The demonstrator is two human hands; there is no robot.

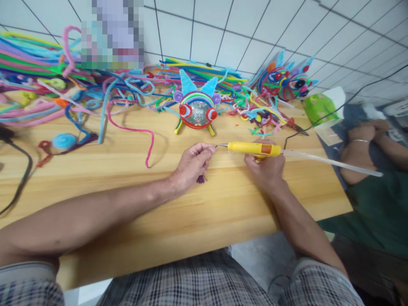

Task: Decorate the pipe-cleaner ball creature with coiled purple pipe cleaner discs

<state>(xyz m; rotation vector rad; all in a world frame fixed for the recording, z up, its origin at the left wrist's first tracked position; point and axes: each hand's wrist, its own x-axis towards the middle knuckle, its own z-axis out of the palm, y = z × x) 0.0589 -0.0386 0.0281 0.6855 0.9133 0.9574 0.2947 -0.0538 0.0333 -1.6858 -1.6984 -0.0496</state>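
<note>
My right hand (pixel 266 168) is wrapped round the grip of a yellow hot glue gun (pixel 247 148), which has a long clear glue stick (pixel 334 161) poking out of its back. The gun's metal nozzle points left, close to the fingertips of my left hand (pixel 194 163). Those fingers pinch a small dark piece whose kind I cannot make out. Below that hand shows a purple tuft (pixel 200 179). Just beyond both hands stands a pipe-cleaner creature (pixel 197 110) with blue pointed ears, red-and-white eyes, a clear round middle and yellow-green feet.
Heaps of coloured pipe cleaners (pixel 38 93) lie along the back and left. A pink pipe cleaner (pixel 149 146) and a blue coil (pixel 63 141) are nearer. Finished-looking creatures (pixel 287 80), a green packet (pixel 323 106) and scissors (pixel 299 127) are at right, beside another person's arms (pixel 360 148).
</note>
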